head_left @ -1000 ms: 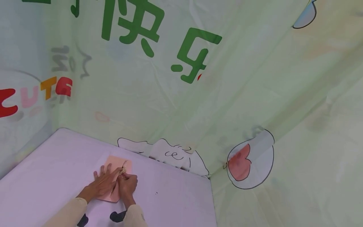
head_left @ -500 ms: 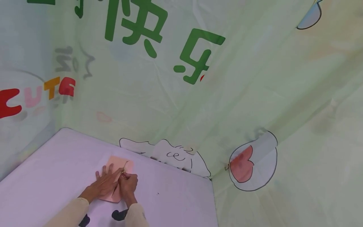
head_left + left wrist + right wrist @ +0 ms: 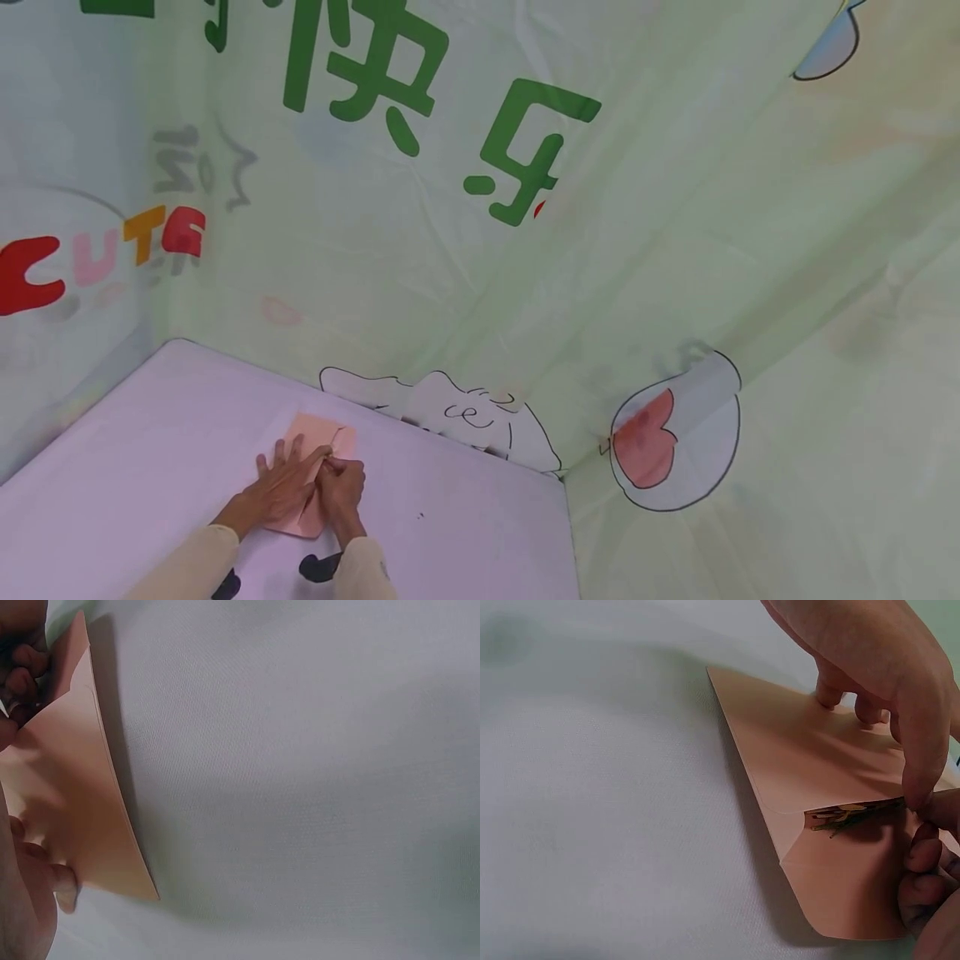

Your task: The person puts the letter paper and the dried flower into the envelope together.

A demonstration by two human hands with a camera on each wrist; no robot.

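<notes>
A peach paper envelope (image 3: 322,429) lies on the table with its flap opened out. In the head view my left hand (image 3: 279,490) is spread over it, fingers apart. The right wrist view shows a left-hand digit pressing down at the lip of the pocket. My right hand (image 3: 342,492) has curled fingers at the same opening, pinching a sprig of dried plant (image 3: 847,815). The sprig's thin green and tan tips show in the pocket mouth; the rest of it is hidden by the paper and fingers. Part of the envelope (image 3: 82,795) bulges off the table in the left wrist view.
The pale lilac tabletop (image 3: 465,533) reaches back to hanging printed cloth (image 3: 375,275) on the far and side edges. A black rounded object (image 3: 318,568) is beside my right sleeve. Tiny dark specks (image 3: 421,515) lie on the tabletop to the right.
The cream heads of the sprig, visible by the fingertips a second ago, have sunk out of sight at the envelope's opening. Both hands keep nearly the same place; the head view has shifted slightly.
</notes>
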